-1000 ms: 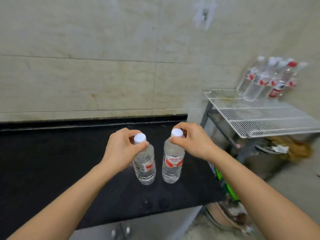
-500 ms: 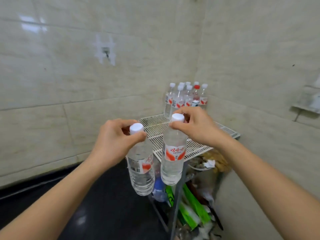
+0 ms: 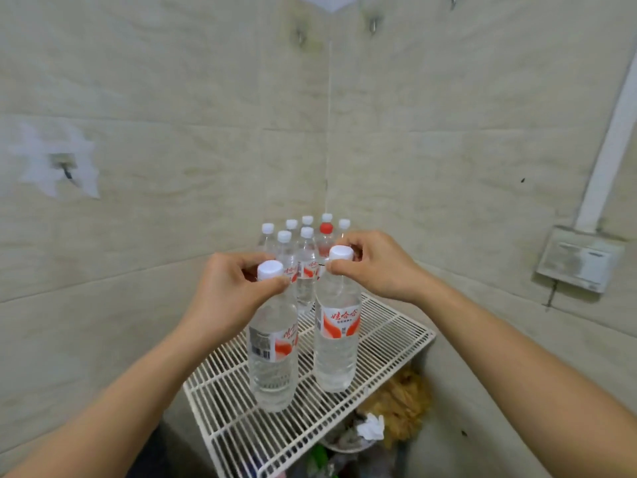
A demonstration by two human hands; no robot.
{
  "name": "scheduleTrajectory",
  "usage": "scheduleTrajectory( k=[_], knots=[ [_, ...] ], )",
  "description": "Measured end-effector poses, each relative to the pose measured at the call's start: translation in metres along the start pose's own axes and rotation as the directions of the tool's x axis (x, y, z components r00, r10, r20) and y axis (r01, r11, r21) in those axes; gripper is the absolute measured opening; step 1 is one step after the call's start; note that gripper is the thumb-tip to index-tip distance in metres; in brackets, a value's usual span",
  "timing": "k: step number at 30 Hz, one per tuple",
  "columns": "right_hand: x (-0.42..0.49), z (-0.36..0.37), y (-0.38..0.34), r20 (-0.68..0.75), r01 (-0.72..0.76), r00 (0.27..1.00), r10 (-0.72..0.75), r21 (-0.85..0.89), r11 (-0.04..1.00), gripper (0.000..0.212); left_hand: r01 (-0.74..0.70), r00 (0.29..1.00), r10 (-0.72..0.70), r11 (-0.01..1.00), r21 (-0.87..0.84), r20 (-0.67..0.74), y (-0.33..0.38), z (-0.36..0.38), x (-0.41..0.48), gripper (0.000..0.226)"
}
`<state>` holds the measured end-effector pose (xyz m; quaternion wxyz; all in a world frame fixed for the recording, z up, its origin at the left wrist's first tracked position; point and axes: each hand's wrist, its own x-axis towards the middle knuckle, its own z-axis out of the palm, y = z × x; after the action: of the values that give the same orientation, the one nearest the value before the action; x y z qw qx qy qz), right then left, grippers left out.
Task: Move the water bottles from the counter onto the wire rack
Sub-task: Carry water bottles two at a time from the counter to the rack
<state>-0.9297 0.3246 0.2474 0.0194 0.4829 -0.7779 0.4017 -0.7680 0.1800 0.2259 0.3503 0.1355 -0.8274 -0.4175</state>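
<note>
- While my left hand [image 3: 234, 291] pinches one water bottle [image 3: 274, 346], my right hand [image 3: 375, 267] pinches the other bottle [image 3: 336, 332], both upright mid-frame
- The wire rack [image 3: 389, 336] lies directly below, shelved bottles [image 3: 303, 243] just behind

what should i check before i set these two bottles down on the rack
1. Left hand pinches the left bottle at the cap: ok.
2. Right hand pinches the right bottle at the cap: ok.
3. Both bottles hang roughly upright: ok.
4. Bare wire rack lies under both bases: ok.
5. Bases touching the wire: cannot tell.
6. Gap to the standing bottles at the back: cannot tell.
</note>
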Motion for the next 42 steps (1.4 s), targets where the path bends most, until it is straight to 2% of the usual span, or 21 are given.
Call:
scheduleTrajectory(
  k=[3, 6, 10, 16, 18, 21, 23, 25, 28, 32, 37, 42],
  knots=[
    [0.026, -0.011, 0.033, -0.005, -0.015, 1.000, 0.015, -0.030, 0.999, 0.029, 0.006, 1.000, -0.006, 1.000, 0.016, -0.002, -0.013, 0.031, 0.034, 0.018],
    [0.050, -0.020, 0.067, 0.008, -0.028, 1.000, 0.028, -0.055, 0.998, 0.029, 0.012, 1.000, -0.013, 0.998, 0.064, 0.007, -0.025, 0.063, 0.064, 0.031],
    [0.080, -0.031, 0.112, 0.009, -0.018, 1.000, 0.018, -0.043, 0.999, 0.025, -0.022, 0.999, 0.027, 0.985, 0.171, -0.028, -0.036, 0.105, 0.099, 0.019],
    [0.130, -0.041, 0.175, 0.043, -0.009, 0.999, 0.009, -0.003, 1.000, 0.017, 0.020, 0.997, 0.001, 0.960, 0.278, -0.075, -0.040, 0.158, 0.148, 0.007],
    [0.146, -0.040, 0.192, 0.058, -0.009, 0.998, 0.007, 0.030, 1.000, 0.014, 0.031, 0.996, -0.002, 0.940, 0.339, -0.086, -0.041, 0.172, 0.162, 0.012],
    [0.167, -0.037, 0.215, 0.077, -0.033, 0.997, 0.027, 0.079, 0.996, 0.012, 0.045, 0.994, -0.003, 0.922, 0.385, -0.108, -0.045, 0.189, 0.183, 0.005],
    [0.179, -0.033, 0.228, 0.080, -0.059, 0.995, 0.053, 0.075, 0.995, 0.016, 0.059, 0.993, -0.015, 0.918, 0.392, -0.114, -0.048, 0.198, 0.195, 0.020],
    [0.189, -0.029, 0.237, 0.095, -0.074, 0.993, 0.066, 0.074, 0.995, 0.024, 0.070, 0.993, -0.025, 0.916, 0.396, -0.117, -0.051, 0.205, 0.204, 0.031],
    [0.199, -0.026, 0.246, 0.121, -0.078, 0.990, 0.068, 0.078, 0.994, 0.030, 0.073, 0.993, -0.026, 0.909, 0.411, -0.117, -0.054, 0.214, 0.214, 0.034],
    [0.209, -0.022, 0.253, 0.136, -0.073, 0.989, 0.062, 0.080, 0.994, 0.024, 0.072, 0.993, -0.025, 0.911, 0.407, -0.119, -0.062, 0.221, 0.221, 0.032],
    [0.216, -0.017, 0.257, 0.144, -0.060, 0.988, 0.052, 0.054, 0.997, 0.015, 0.108, 0.989, -0.056, 0.907, 0.406, -0.138, -0.071, 0.226, 0.228, 0.042],
    [0.219, -0.017, 0.257, 0.168, -0.063, 0.984, 0.061, 0.007, 0.998, 0.015, 0.103, 0.991, -0.060, 0.910, 0.401, -0.119, -0.076, 0.226, 0.232, 0.040]
  ],
)
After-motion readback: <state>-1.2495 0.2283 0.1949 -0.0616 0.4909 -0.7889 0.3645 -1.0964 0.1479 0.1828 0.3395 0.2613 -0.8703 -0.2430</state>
